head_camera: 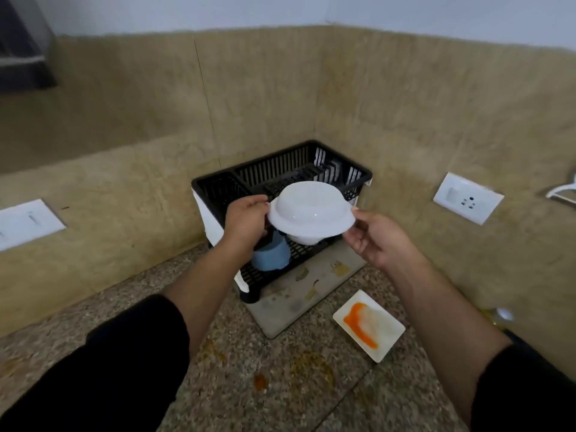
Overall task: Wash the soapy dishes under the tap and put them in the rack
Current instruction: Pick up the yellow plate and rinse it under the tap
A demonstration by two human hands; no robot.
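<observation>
The white bowl (311, 207) is in the air, turned upside down, just above the front part of the black dish rack (271, 173). Both hands hold it by its wide rim. The left hand (246, 216) grips the left edge with curled fingers, the thumb on top. The right hand (371, 238) pinches the right edge between thumb and fingertips, with the palm turned up and partly toward me. Both forearms are stretched forward, and black sleeves cover them up to the middle.

Under the bowl, inside the rack, sits a second white bowl (304, 238), and to the left of it a light blue cup (271, 254) with its bottom up. The narrow compartment at the left end of the rack is too dark to see into.

The rack stands in the corner on a grey mat (311, 294) with small printed pictures, too blurred to read. On the speckled tabletop (249, 338), near the mat's right corner, lies a white rectangular plate (386, 338) with an orange smear (358, 325) in it. Brownish stains (260, 381) mark the tabletop in front. A white switch and socket (467, 198) is on the right wall.
</observation>
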